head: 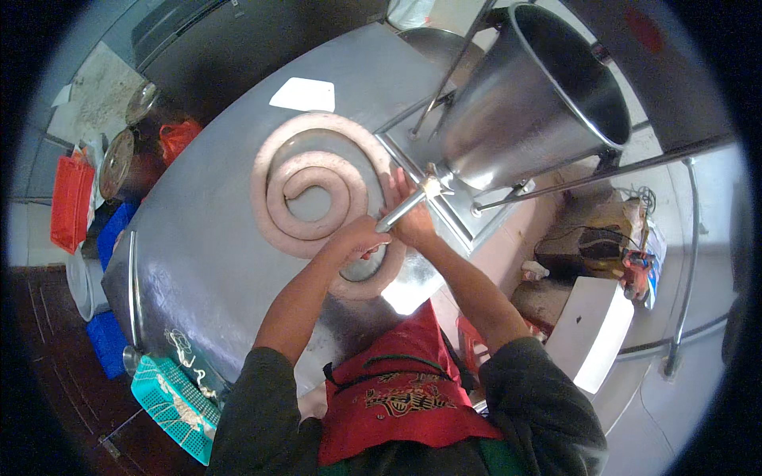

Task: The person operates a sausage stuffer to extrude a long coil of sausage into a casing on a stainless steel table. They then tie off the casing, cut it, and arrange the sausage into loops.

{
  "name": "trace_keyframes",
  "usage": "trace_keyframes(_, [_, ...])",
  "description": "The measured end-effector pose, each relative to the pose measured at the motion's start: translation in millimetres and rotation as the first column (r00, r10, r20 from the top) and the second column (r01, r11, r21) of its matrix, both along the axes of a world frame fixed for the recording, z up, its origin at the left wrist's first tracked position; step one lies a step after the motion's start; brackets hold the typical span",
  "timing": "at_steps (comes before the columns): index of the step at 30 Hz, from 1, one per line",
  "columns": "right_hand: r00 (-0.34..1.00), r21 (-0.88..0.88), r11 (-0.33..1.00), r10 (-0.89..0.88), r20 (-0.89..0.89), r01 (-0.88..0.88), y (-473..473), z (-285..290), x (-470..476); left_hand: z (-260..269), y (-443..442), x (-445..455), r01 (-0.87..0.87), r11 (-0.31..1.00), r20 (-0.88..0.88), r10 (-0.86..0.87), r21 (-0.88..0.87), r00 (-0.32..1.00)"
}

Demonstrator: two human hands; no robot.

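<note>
A long pale pink sausage (317, 159) lies coiled in a spiral on the stainless steel table (208, 196). To its right stands a sausage stuffer with a tall steel cylinder (506, 113); its metal filling tube (402, 212) points down and left between my hands. My left hand (355, 238) is curled at the tube's open end, its fingers partly hidden, so what it grips is unclear. My right hand (411, 214) lies beside and beneath the tube, fingers stretched along the outer turn of sausage. One more loop of sausage bends below my hands near the table's front edge.
A turquoise plastic basket (172, 404) with stringy pale casings stands at the lower left. Beyond the left edge are a red basket (72, 202) and blue containers (109, 345). A white box (589, 333) sits at the right. The stuffer's metal frame (583, 172) reaches across the right side.
</note>
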State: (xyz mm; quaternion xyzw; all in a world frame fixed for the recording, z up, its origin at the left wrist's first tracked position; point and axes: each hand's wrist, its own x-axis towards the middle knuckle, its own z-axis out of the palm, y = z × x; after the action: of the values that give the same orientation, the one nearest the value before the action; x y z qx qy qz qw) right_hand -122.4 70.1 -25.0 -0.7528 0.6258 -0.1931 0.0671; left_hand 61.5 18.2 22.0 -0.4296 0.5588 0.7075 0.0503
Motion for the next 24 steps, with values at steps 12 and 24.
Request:
trace_keyframes(12, [0.995,0.146,0.985,-0.083,-0.054,0.09,44.2,-19.5,10.6,-15.1,-3.9,-1.3,0.006,1.0,-0.035,-0.005,0.015,0.999])
trace_keyframes(24, [0.9,-0.54,0.809,-0.39,-0.196,0.233,213.0,253.0,-43.1,-12.8,2.0,4.3,-0.01,0.994,-0.108,-0.002,-0.112,0.994])
